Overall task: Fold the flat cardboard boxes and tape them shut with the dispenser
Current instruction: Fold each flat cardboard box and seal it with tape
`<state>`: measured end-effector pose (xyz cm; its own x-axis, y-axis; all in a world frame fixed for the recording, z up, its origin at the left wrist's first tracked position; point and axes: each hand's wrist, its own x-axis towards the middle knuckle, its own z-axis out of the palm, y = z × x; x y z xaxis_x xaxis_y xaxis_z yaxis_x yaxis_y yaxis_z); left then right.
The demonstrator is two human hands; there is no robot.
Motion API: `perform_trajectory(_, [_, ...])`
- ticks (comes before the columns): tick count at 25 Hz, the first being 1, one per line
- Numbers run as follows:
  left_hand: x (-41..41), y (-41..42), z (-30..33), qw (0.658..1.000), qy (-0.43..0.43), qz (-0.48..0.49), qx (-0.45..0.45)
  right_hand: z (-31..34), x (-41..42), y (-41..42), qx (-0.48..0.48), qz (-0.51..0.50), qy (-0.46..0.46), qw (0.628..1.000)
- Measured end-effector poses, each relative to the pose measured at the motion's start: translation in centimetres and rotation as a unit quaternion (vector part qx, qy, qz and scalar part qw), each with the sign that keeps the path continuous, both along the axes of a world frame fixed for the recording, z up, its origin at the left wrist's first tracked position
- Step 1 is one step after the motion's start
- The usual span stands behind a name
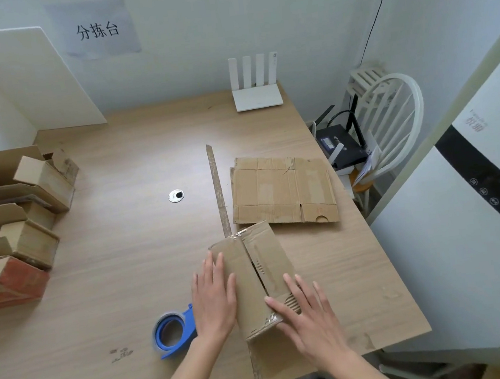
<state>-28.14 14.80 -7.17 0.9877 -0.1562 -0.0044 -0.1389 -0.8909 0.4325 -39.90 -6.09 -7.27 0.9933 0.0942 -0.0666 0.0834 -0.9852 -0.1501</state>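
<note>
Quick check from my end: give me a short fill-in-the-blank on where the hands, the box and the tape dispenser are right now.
1. Both hands lie flat on the folded box, the left hand and right hand each pressing one ____.
2. The tape dispenser is coloured ____.
3. The dispenser lies beside the ____ hand.
4. The flat cardboard lies ____ the folded box.

Missing: flap; blue; left; behind

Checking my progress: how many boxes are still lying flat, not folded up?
1 pile of flats, right of centre on the table, behind the box under both hands. It looks layered, so more sheets may lie beneath.
</note>
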Motion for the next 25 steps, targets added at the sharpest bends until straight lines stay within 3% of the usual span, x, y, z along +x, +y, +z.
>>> perform_trajectory(2, [-1.0,3.5,-1.2,0.999,-0.013,0.049,0.014,-0.6,-0.3,0.4,-0.005,-0.008,-0.007,1.000])
perform_trajectory(5, [-3.1,7.9,-3.4,0.989,0.038,0.141,0.033,-0.8,-0.1,1.0,-0.013,-0.028,-0.007,0.999])
perform_trajectory(13, [-3.8,8.1,-5.3,0.962,0.164,0.127,0.176,-1.5,0.3,2.8,-0.006,-0.069,-0.003,0.998])
perform_trajectory(16, [-3.9,8.9,-3.9,0.975,0.186,0.112,0.039,-0.2,0.7,2.6,0.011,-0.055,0.003,0.998])
perform_trajectory(18, [-4.1,9.6,-1.6,0.986,0.141,0.075,-0.048,2.0,2.2,2.2,0.104,-0.098,-0.025,0.989])
perform_trajectory(20, [-3.7,10.3,1.8,0.992,0.086,0.042,-0.077,4.6,4.2,2.3,0.214,-0.155,-0.043,0.964])
perform_trajectory(22, [-3.1,10.9,5.3,0.994,0.056,0.007,-0.095,7.0,6.1,3.7,0.322,-0.154,0.019,0.934])
perform_trajectory(23, [-2.8,10.9,6.6,0.994,0.045,-0.012,-0.095,7.9,7.0,4.7,0.412,-0.150,0.086,0.895])
perform_trajectory(25, [-2.5,10.8,9.3,0.995,0.021,-0.052,-0.077,10.2,8.4,7.1,0.587,-0.155,0.213,0.766])
